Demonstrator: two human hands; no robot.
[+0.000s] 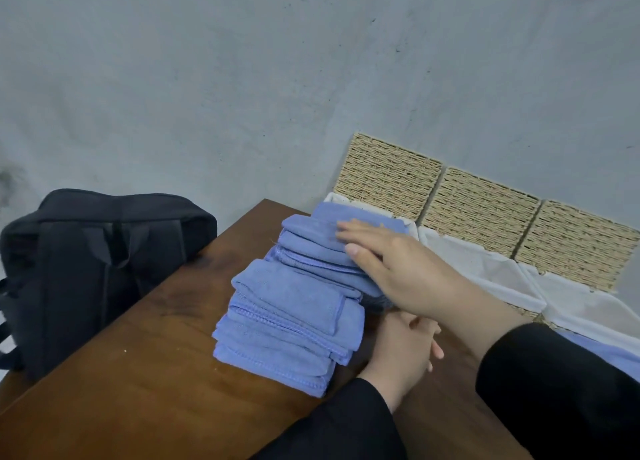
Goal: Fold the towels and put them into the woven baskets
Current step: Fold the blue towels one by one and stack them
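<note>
On the brown wooden table (145, 383) I see two stacks of folded blue towels: the near stack (287, 324) and, just behind it, the far stack (318, 248). My right hand (401, 269) lies flat on the far stack, fingers straight, pressing and gripping nothing. My left hand (405, 348) rests on the table beside the near stack, under the right forearm; its fingers are loosely curled and hold nothing. Three woven baskets (481, 206) with white cloth liners (485, 262) stand in a row along the wall at right. Blue cloth (602, 352) shows in the nearest basket. A black backpack (86, 262) sits at the left table edge.
</note>
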